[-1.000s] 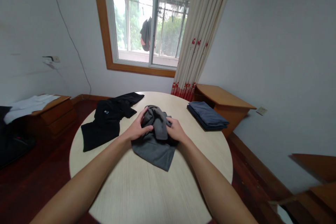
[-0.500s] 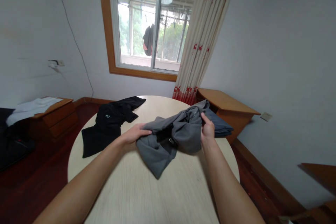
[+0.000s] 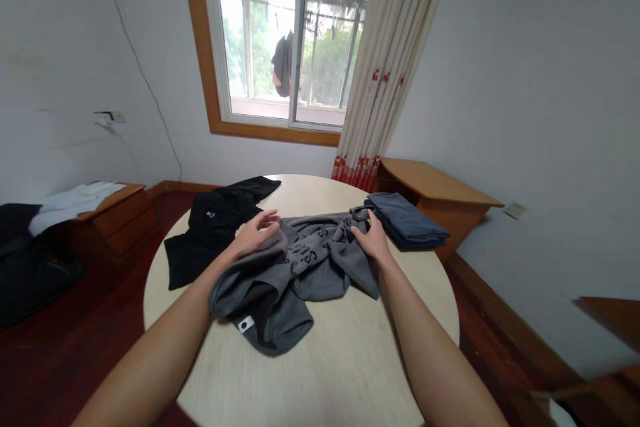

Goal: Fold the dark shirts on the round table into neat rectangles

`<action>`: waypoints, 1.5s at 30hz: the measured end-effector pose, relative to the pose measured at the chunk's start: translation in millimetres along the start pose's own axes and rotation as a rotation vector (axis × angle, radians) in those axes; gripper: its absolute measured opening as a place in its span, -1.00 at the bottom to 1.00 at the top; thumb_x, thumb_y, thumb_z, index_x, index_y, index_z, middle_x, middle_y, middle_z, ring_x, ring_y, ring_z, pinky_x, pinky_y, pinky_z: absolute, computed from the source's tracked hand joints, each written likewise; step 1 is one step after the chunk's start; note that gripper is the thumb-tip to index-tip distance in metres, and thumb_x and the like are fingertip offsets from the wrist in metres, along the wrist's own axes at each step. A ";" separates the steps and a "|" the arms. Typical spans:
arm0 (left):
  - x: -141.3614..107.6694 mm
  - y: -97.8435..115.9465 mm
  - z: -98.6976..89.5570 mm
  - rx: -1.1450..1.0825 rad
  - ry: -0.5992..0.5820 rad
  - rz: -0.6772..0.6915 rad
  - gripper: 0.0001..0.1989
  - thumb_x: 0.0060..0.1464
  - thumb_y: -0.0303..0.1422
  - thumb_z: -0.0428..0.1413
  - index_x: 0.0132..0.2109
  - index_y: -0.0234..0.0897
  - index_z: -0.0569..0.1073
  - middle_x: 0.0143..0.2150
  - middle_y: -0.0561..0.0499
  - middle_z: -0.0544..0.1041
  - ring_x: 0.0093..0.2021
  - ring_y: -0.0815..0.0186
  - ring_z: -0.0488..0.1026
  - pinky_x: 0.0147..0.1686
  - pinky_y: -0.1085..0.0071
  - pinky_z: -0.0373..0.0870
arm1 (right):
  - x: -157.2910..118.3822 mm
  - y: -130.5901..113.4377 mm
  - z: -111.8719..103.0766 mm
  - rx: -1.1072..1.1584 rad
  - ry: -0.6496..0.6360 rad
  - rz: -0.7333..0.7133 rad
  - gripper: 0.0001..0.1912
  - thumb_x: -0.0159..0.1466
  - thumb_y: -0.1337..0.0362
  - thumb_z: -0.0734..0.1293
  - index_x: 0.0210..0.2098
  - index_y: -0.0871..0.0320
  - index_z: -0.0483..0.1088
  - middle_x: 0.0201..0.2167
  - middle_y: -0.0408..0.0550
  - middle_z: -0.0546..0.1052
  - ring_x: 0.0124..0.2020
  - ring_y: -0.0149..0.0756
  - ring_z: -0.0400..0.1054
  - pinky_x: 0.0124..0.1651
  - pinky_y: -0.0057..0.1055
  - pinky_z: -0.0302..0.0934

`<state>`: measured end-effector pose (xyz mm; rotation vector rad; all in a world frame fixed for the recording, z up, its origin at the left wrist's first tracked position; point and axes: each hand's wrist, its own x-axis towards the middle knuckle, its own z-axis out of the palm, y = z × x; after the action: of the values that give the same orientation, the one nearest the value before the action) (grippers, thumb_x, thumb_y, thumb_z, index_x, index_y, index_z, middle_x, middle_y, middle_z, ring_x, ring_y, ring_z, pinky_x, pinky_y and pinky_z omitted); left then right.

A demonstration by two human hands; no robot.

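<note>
A crumpled grey shirt (image 3: 320, 273) with dark lettering and a white label lies across the round table. My left hand (image 3: 256, 233) is over its left part, fingers spread and apart, not gripping the cloth. At the shirt's far right end, beside a dark ring-shaped edge, my right hand (image 3: 371, 239) has thumb and forefinger about a bunch of the fabric; its other fingers are hidden. Behind my left hand is a black garment (image 3: 200, 240) with a small white logo, spread out unevenly.
Folded dark blue clothes (image 3: 410, 220) are stacked at the right edge of the pale round table (image 3: 320, 373). Beyond them stands a wooden desk (image 3: 435, 183). A low wooden cabinet (image 3: 120, 210) with white cloth on it is at left. A curtain (image 3: 385, 67) hangs beside the window.
The grey shirt has come down onto the table and spread out to the left, its lettering now showing. My left hand has let go of it. My right hand has shifted slightly left.
</note>
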<state>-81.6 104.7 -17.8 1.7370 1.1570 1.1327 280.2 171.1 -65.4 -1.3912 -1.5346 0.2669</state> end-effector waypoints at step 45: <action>6.0 63.3 -115.1 1.192 0.415 0.001 -0.49 -0.01 -0.43 0.11 0.13 -0.15 0.52 0.19 -0.15 0.47 0.20 -0.06 0.37 0.06 0.11 0.44 | 134.9 -189.4 72.0 -0.145 -0.344 -0.402 -0.07 0.16 0.16 0.45 0.41 0.30 0.04 0.41 0.27 0.15 0.43 0.07 0.00 0.44 0.00 -0.10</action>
<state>-170.6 103.0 79.0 2.3584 2.4049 0.8345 130.2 257.3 105.9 -1.1500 -2.1147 0.1519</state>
